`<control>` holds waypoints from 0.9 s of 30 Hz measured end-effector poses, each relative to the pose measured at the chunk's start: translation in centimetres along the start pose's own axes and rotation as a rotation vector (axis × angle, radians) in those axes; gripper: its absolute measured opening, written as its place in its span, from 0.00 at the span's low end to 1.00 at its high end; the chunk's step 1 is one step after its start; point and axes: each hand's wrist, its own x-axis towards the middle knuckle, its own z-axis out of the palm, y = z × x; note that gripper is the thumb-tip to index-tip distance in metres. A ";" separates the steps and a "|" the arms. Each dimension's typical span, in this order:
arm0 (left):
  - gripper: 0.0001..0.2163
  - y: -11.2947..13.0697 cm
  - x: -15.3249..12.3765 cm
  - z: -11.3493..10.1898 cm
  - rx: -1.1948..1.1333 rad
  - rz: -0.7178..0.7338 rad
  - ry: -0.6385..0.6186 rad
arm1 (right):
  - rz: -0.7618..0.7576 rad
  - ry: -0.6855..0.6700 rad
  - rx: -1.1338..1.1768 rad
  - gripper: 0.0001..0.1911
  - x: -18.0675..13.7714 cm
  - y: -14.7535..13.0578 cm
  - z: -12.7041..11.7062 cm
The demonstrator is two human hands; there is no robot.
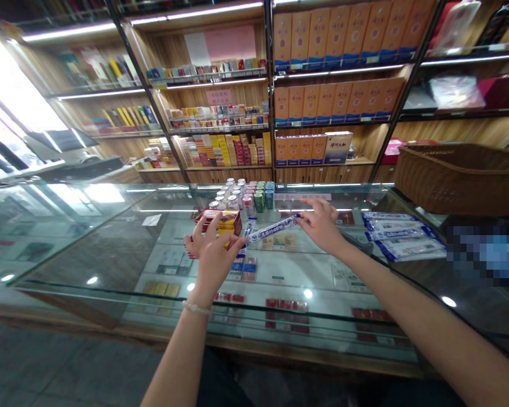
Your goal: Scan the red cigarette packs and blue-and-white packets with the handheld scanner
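Note:
A long, thin blue-and-white printed packet [274,230] is stretched at a slant above the glass counter, between my two hands. Its lower left end is pinched by the thumb and finger of my left hand [212,246], whose other fingers are spread. My right hand [322,224] pinches the upper right end. Beneath the left end, another blue-and-white packet [250,227] is partly covered. Red-and-yellow boxes [229,221] sit right behind my left hand, which hides part of them. Several more blue-and-white packets [402,234] lie flat on the counter to the right.
Small bottles and tubes [237,195] stand in rows at the counter's back. A woven basket [462,178] occupies the right. The glass display counter [152,291] has packs inside it. Beyond are shelves of cigarette packs [229,150] and orange boxes [337,37].

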 end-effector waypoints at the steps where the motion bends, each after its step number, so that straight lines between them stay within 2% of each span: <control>1: 0.10 0.0 -0.3 -0.2 0.004 -0.015 -0.002 | -0.010 -0.010 -0.020 0.12 0.4 -0.3 0.1; 6: 0.09 -0.8 -2.3 -0.7 0.040 -0.079 0.009 | 0.004 -0.020 -0.016 0.11 2.9 -2.1 1.4; 10: 0.10 -1.4 -4.3 -0.6 0.127 -0.052 0.068 | 0.018 -0.037 0.038 0.10 4.9 -3.6 3.6; 16: 0.12 -0.6 -5.8 -0.3 0.250 -0.056 0.122 | 0.001 -0.042 0.049 0.11 6.5 -5.5 6.6; 27: 0.11 1.6 -5.6 -0.5 0.289 -0.059 0.088 | -0.280 -0.030 -0.183 0.05 8.6 -7.2 8.6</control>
